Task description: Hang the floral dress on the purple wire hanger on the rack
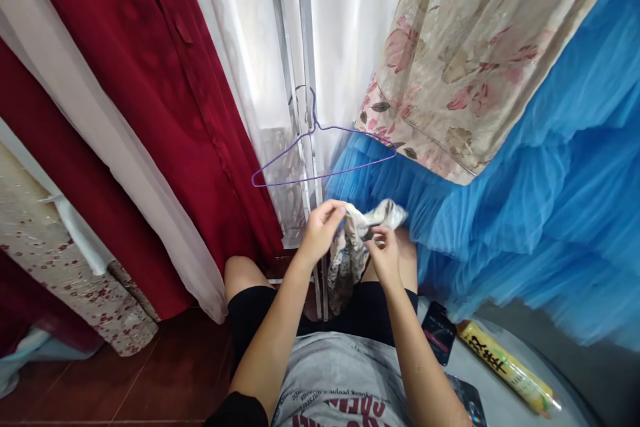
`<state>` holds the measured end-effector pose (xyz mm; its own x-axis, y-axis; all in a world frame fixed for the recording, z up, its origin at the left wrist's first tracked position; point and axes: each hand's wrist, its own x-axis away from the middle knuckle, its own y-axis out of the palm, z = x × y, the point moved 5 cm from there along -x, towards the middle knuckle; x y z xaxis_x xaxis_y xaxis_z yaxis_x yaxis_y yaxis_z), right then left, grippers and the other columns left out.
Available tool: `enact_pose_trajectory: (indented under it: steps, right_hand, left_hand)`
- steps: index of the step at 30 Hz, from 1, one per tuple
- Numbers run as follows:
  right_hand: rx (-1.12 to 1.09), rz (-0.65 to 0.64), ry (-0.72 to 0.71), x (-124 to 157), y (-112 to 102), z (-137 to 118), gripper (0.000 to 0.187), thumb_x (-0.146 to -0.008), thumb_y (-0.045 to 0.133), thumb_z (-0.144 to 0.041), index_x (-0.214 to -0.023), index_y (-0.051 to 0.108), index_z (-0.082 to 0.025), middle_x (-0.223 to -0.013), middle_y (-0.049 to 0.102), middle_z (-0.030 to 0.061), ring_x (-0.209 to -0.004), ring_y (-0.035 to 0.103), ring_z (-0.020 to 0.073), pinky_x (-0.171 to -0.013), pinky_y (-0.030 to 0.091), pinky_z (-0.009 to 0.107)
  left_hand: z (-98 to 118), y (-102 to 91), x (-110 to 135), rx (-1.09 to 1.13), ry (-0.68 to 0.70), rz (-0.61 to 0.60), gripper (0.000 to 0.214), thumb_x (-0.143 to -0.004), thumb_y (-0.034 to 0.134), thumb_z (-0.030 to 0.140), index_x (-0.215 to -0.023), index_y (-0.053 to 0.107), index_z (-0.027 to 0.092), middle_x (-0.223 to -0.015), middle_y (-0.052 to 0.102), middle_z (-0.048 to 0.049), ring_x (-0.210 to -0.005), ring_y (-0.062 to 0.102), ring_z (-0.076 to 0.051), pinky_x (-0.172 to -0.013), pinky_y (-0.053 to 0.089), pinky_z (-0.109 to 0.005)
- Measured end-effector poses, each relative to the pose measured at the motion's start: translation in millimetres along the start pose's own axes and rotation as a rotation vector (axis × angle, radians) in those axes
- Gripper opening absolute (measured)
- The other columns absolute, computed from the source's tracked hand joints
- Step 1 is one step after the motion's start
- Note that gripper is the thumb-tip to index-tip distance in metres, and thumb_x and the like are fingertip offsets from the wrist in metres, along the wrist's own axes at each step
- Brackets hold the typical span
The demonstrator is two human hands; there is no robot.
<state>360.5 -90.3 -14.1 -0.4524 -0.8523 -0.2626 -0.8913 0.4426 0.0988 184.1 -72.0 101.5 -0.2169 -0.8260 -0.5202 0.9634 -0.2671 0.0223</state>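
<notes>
A small pale cloth garment with a printed pattern [345, 260] hangs bunched between my hands above my lap; its exact kind is hidden by the folds. My left hand [324, 230] pinches its upper edge between thumb and fingers. Lower and to the right, my right hand [385, 253] has its fingertips closed on the cloth near a loose, blurred end. Just beyond both hands, a purple wire hanger [325, 177] hangs with nothing on it, its hook at a metal upright [306, 33].
Dark red fabric [165, 100] hangs on the left, a floral cloth [460, 73] and blue ruffled tulle [505, 213] on the right. A phone [439, 333] and a yellow packet [510, 367] lie on a round grey surface [493, 403] beside my right leg.
</notes>
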Motion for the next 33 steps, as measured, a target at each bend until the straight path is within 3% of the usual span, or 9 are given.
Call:
enact_pose_trajectory:
  steps: [3,5,10,15,22,26,29,31,33]
  right_hand:
    - [-0.06,-0.527,0.066,20,37,-33,0.028,-0.064,0.07,-0.017,-0.091,0.067,-0.021,-0.088,0.067,0.0017,-0.088,0.061,0.0227,-0.08,0.05,0.033]
    - [-0.151,-0.672,0.144,32,49,-50,0.023,-0.068,0.07,-0.017,-0.091,0.068,-0.021,-0.088,0.069,0.001,-0.09,0.061,0.0227,-0.082,0.051,0.033]
    - [-0.296,-0.669,0.32,36,52,-73,0.018,-0.073,0.074,-0.03,-0.089,0.071,-0.021,-0.081,0.072,0.0025,-0.087,0.065,0.0236,-0.079,0.053,0.033]
    - [-0.188,-0.779,0.341,4,34,-96,0.026,-0.069,0.082,-0.033,-0.087,0.077,-0.015,-0.084,0.076,0.0063,-0.076,0.067,0.0222,-0.072,0.053,0.032]
    - [0.14,-0.785,0.082,-57,36,-122,0.018,-0.073,0.077,-0.029,-0.066,0.073,-0.013,-0.06,0.065,0.0017,-0.052,0.052,0.0129,-0.05,0.038,0.025]
    - [0.36,-0.784,-0.199,-90,59,-126,0.012,-0.073,0.077,-0.025,-0.07,0.075,-0.014,-0.062,0.066,0.001,-0.055,0.053,0.0131,-0.052,0.038,0.025]
    - [0.393,-0.613,-0.349,-120,77,-123,0.036,-0.07,0.081,-0.023,-0.105,0.08,-0.014,-0.101,0.078,0.0096,-0.083,0.068,0.0225,-0.074,0.05,0.031]
    - [0.431,-0.507,-0.393,-136,90,-118,0.05,-0.071,0.081,-0.024,-0.119,0.077,-0.013,-0.118,0.076,0.0143,-0.094,0.07,0.0262,-0.083,0.051,0.034]
    - [0.509,-0.501,-0.379,-146,102,-108,0.043,-0.077,0.076,-0.028,-0.116,0.077,-0.01,-0.113,0.077,0.0149,-0.09,0.07,0.0266,-0.082,0.051,0.034]
  left_hand:
    - [15,23.9,7,-0.216,0.089,-0.089,0.025,-0.099,0.058,0.037,-0.095,0.074,0.019,-0.099,0.07,-0.0084,-0.097,0.067,-0.022,-0.093,0.053,-0.035]
    - [17,25.6,8,-0.34,0.107,-0.105,0.023,-0.098,0.061,0.038,-0.098,0.077,0.02,-0.103,0.068,-0.0089,-0.1,0.066,-0.022,-0.096,0.052,-0.035]
    - [-4,-5.1,19,-0.258,0.01,-0.326,0.042,-0.095,0.063,0.05,-0.13,0.071,0.027,-0.119,0.071,-0.0118,-0.113,0.068,-0.026,-0.095,0.056,-0.037]
    - [-53,-59.8,73,-0.259,-0.388,-0.646,0.045,-0.09,0.066,0.06,-0.101,0.079,0.018,-0.094,0.076,-0.0071,-0.081,0.07,-0.024,-0.071,0.055,-0.03]
    - [-72,-155.1,99,-0.507,-0.547,-0.625,0.046,-0.09,0.066,0.053,-0.063,0.069,0.015,-0.059,0.06,0.0008,-0.054,0.05,-0.013,-0.051,0.035,-0.022]
    - [-55,-209.0,53,-0.412,-0.578,-0.368,0.024,-0.074,0.083,0.032,-0.06,0.07,0.019,-0.061,0.067,0.0003,-0.061,0.063,-0.018,-0.061,0.047,-0.022]
    - [-26,-251.8,-8,-0.44,-0.482,-0.076,0.004,-0.074,0.079,0.022,-0.073,0.075,0.021,-0.081,0.077,-0.0023,-0.086,0.074,-0.024,-0.085,0.055,-0.029]
    - [-4,-269.0,-50,-0.613,-0.37,-0.055,0.01,-0.079,0.072,0.028,-0.083,0.077,0.02,-0.095,0.08,-0.0049,-0.096,0.073,-0.026,-0.098,0.052,-0.035]
    - [12,-271.8,-84,-0.829,-0.257,-0.199,0.027,-0.086,0.063,0.038,-0.098,0.077,0.018,-0.11,0.078,-0.0068,-0.105,0.069,-0.026,-0.107,0.048,-0.037]
